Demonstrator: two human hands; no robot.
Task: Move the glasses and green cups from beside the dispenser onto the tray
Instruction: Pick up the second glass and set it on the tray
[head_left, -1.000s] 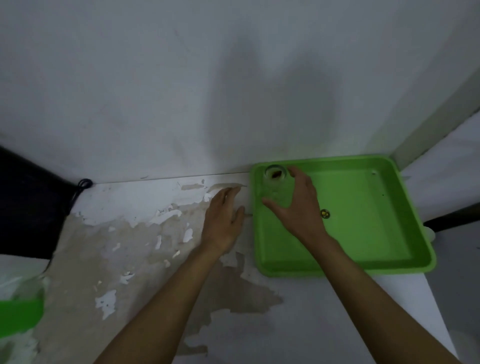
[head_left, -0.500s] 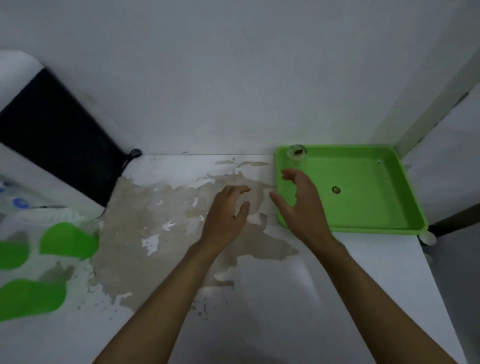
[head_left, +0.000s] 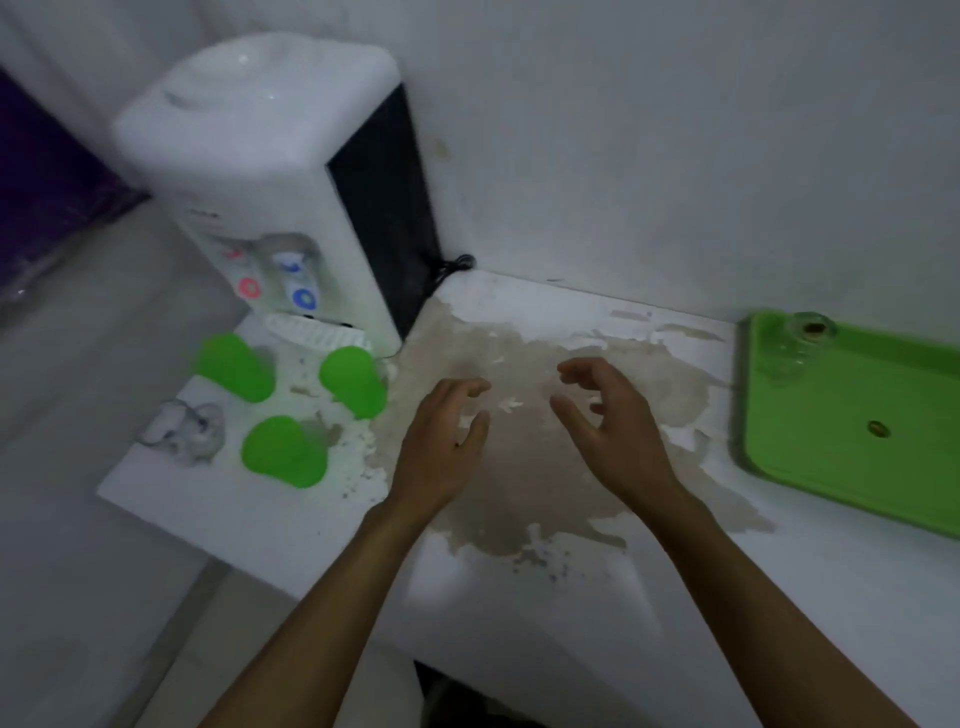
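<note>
Three green cups stand upside down in front of the white dispenser: one at the back left, one at the back right, one nearest me. A clear glass sits blurred to their left. Another clear glass stands in the far left corner of the green tray at the right. My left hand and my right hand hover over the stained middle of the counter, both empty with fingers apart and curled.
The white counter has a large peeled, brown patch in its middle. A black cable runs behind the dispenser along the wall. The counter's left edge drops off beside the cups. A small dark spot lies on the tray floor.
My right hand let go of the glass in the tray and moved left. The view swung left, bringing the dispenser and cups into sight. Both hands now hover over the counter's middle.
</note>
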